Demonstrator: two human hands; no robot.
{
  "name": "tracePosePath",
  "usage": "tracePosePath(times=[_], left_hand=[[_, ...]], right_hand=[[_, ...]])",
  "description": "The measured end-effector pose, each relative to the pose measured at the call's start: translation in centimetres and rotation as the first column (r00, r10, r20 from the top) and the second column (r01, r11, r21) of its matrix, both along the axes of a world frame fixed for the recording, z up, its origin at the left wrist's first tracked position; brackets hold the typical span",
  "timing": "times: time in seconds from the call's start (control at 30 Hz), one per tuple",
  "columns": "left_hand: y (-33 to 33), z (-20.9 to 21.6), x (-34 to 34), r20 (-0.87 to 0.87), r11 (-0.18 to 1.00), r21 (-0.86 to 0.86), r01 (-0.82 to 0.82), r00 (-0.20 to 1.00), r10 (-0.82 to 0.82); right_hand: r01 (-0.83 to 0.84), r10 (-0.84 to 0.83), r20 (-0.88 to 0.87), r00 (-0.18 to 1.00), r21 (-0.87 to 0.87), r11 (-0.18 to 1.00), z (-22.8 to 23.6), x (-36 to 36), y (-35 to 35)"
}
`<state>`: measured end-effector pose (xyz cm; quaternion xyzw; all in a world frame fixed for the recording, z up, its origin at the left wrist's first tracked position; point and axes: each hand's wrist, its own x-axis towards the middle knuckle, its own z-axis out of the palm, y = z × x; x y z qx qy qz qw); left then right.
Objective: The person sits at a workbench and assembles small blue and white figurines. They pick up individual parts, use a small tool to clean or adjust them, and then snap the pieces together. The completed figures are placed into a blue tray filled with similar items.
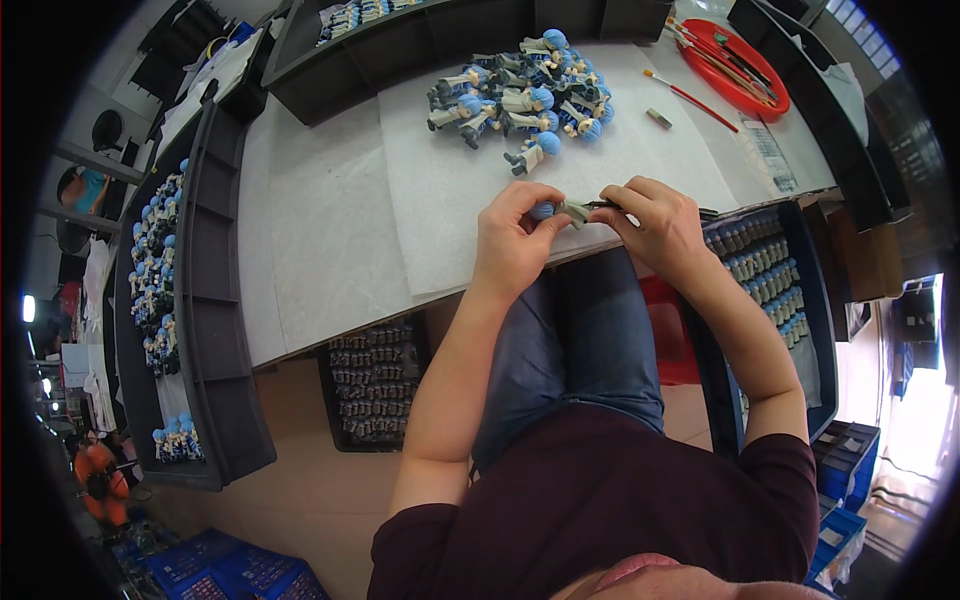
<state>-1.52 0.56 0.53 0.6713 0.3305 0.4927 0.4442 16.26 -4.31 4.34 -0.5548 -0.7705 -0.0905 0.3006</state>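
At the table's near edge, my left hand (515, 235) pinches a small figurine (574, 212) with blue hair and a pale body between thumb and fingers. My right hand (660, 222) grips a slim dark tool (605, 204), its tip against or very close to the figurine; its exact kind is not clear. The rear end of that tool sticks out past the right hand. Just beyond my hands lies a single blue-haired figurine (533, 153). A heap of similar figurines (510, 98) covers the far part of the white sheet (430, 220).
A red dish (693, 50) of brushes, a loose red brush (692, 100) and a small block (658, 118) lie at the far right. Black trays of figurines stand at left (225, 400), right (825, 350) and back (400, 55); another tray (333, 400) sits below the table.
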Motion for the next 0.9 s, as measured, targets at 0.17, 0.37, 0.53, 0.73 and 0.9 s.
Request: tracePosePath(times=[0.17, 0.37, 0.53, 0.73, 0.9], left_hand=[[-0.07, 0.32, -0.06, -0.02, 1.0, -0.004, -0.001, 1.0, 0.001], [0.06, 0.06, 0.02, -0.025, 1.0, 0.002, -0.016, 1.0, 0.016], [-0.01, 0.1, -0.1, -0.037, 0.999, -0.04, 0.006, 0.999, -0.008], [0.12, -0.1, 0.02, -0.013, 1.0, -0.004, 0.0, 1.0, 0.0], [0.04, 0.0, 0.06, -0.004, 1.0, 0.019, -0.007, 1.0, 0.007]], right_hand=[[0.025, -0.025, -0.019, 1.0, 0.021, 0.999, -0.14, -0.13, 0.04], [-0.011, 0.012, -0.014, 1.0, 0.032, 0.999, 0.05, -0.15, -0.07], [-0.009, 0.009, 0.0, 1.0, 0.023, 1.0, -0.01, -0.12, -0.01], [-0.007, 0.007, 0.005, 1.0, 0.018, 1.0, -0.09, -0.05, 0.01], [0.017, -0.017, -0.012, 1.0, 0.019, 1.0, -0.27, -0.16, 0.03]])
